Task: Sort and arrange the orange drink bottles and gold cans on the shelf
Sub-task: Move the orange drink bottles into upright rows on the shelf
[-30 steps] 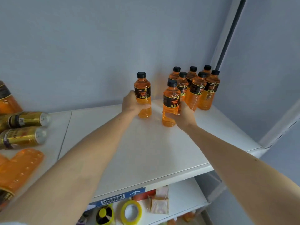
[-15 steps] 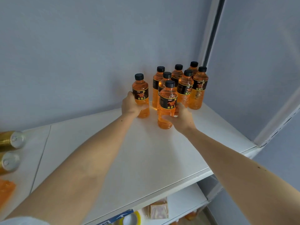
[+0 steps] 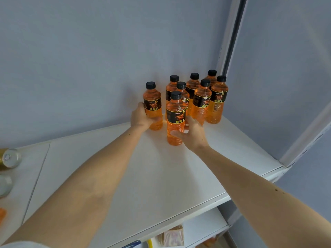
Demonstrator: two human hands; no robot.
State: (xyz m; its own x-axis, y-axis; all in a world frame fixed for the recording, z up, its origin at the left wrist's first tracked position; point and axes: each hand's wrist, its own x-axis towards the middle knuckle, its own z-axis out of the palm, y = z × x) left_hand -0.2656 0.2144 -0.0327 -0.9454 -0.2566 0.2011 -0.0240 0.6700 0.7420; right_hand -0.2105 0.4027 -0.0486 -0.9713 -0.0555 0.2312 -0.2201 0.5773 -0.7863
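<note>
each hand (image 3: pixel 141 116) (image 3: pixel 192 135) grips 1 upright bottle (image 3: pixel 153 108) (image 3: pixel 175 120).

Your bottles and cans
Eight orange bottles (image 3: pixel 202 102) stand upright, clustered at the shelf (image 3: pixel 161 176) corner; gold cans (image 3: pixel 9 158) lie far left.

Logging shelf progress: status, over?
Left hand grips far-left bottle. Right hand grips front bottle. Both upright beside back cluster. Nothing blocking.

arms: bare to the elbow | left sleeve (image 3: pixel 19 245): white, short | no gloves
</note>
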